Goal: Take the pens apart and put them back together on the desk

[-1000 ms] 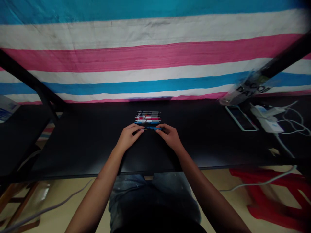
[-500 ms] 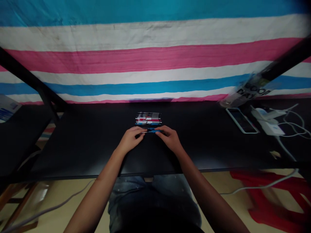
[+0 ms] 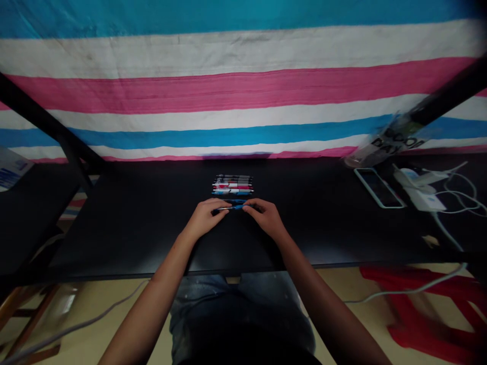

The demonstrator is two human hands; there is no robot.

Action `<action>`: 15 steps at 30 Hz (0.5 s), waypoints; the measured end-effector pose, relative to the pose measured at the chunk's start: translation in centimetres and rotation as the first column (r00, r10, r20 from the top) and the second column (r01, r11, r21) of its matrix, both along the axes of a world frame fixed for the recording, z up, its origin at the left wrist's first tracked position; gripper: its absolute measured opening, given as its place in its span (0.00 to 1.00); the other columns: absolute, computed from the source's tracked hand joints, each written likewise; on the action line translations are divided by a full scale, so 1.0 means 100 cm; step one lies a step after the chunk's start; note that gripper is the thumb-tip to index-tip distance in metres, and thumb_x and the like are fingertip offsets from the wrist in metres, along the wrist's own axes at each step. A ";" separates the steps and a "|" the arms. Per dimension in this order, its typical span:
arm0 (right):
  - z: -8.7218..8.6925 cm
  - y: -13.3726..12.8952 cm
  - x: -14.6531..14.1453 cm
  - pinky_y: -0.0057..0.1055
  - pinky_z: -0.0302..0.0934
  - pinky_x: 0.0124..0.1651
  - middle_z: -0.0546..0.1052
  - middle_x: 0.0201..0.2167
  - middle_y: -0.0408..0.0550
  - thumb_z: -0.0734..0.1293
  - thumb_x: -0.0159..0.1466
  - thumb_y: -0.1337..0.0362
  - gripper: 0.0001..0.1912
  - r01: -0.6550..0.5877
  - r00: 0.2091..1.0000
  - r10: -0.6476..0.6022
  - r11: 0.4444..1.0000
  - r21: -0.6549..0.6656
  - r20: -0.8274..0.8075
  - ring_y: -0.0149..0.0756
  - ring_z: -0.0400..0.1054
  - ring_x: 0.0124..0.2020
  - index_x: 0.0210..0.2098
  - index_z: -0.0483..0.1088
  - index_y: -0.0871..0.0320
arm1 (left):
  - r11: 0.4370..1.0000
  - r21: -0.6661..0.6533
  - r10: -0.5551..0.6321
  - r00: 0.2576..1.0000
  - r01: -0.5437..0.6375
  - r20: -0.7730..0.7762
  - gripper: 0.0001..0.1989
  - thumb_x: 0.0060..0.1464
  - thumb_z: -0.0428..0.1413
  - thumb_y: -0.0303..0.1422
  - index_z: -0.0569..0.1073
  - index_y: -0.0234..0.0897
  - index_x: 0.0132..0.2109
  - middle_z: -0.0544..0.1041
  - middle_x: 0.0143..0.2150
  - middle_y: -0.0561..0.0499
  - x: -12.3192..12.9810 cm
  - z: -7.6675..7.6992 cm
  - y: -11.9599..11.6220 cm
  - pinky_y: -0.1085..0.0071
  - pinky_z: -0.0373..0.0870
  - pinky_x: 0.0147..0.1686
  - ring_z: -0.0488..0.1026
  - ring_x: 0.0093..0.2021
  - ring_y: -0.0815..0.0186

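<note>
Fingers (image 3: pixel 222 210) of both hands pinch a slim blue pen (image 3: pixel 235 207) crosswise, low over the matte black desk (image 3: pixel 133 218), wrists resting.

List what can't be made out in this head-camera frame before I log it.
- Blue pen: both ends hidden under the left hand and right hand; its state is unreadable.
- Row of pens: too small to count or read.
- Bag at right: motion-blurred, print only partly legible.
- Phone: screen too dark.
- Red stool: blurred, cut by the table edge.
</note>
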State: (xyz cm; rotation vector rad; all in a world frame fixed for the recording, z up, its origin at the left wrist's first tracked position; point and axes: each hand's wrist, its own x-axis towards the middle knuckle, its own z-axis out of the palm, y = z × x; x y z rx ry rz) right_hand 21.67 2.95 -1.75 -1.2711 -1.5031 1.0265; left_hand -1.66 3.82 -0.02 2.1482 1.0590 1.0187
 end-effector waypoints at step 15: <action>-0.004 0.000 0.000 0.32 0.65 0.37 0.77 0.37 0.48 0.70 0.63 0.55 0.15 -0.008 0.999 0.010 0.999 0.052 -0.035 0.36 0.71 0.34 0.46 0.73 0.55 | 1.000 -0.017 0.025 0.999 -0.024 0.023 0.08 0.63 0.59 0.31 0.82 0.38 0.46 0.84 0.43 0.46 -0.001 0.001 0.002 0.63 0.77 0.49 0.81 0.44 0.60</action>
